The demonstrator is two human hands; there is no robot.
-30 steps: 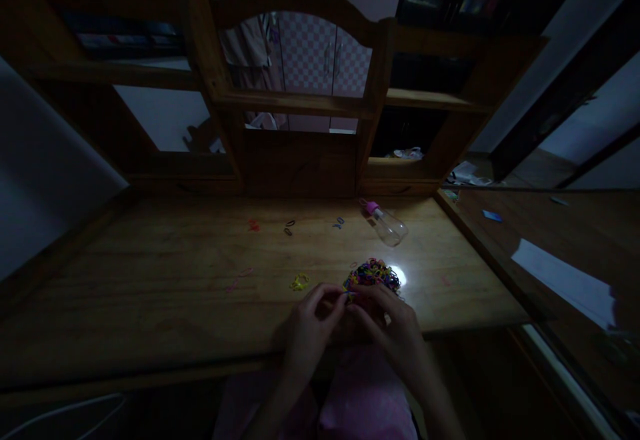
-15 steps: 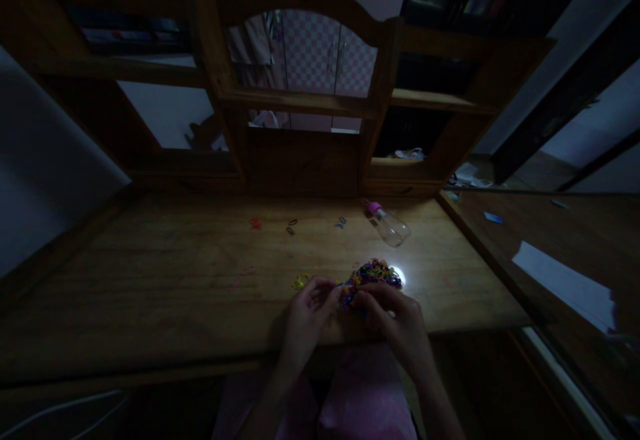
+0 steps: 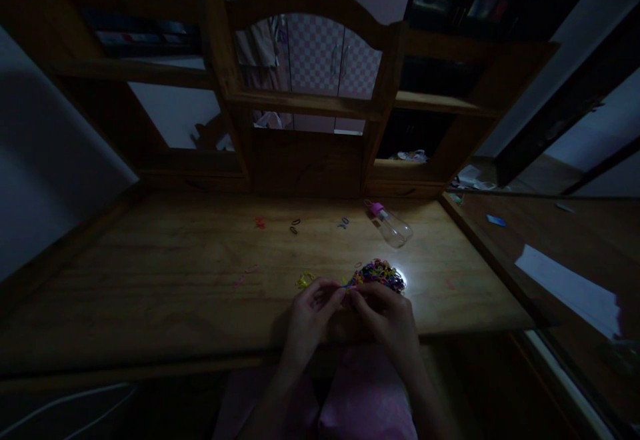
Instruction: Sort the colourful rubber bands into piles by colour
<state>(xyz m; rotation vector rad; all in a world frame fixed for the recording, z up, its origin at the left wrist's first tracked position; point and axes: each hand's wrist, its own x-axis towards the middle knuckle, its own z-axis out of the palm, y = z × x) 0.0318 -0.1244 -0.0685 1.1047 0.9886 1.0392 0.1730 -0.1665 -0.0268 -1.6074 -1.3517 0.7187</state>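
A multicoloured heap of small rubber bands [image 3: 381, 275] lies on the wooden desk near its front edge. My left hand [image 3: 314, 305] is pinched at the heap's left side, with bits of blue and yellow band at its fingertips. Almost touching it, my right hand [image 3: 387, 312] is closed in a pinch on the same few rubber bands and covers the front of the heap. How many bands are between the fingers is too dark and small to tell. Just beyond my left hand lies a small group of yellow bands [image 3: 304, 280].
Separate little groups of orange bands [image 3: 259, 223], dark bands [image 3: 295, 227], blue bands [image 3: 343, 223] and pink bands [image 3: 245, 276] are spread over the desk [image 3: 165, 273]. A clear bottle [image 3: 395, 230] with a pink cap lies behind the heap. Shelving [image 3: 305, 103] rises at the back.
My right hand has shifted slightly left, and its fingertips are closer to my left hand's. The bands between them have moved off the heap a little. The view has shifted slightly.
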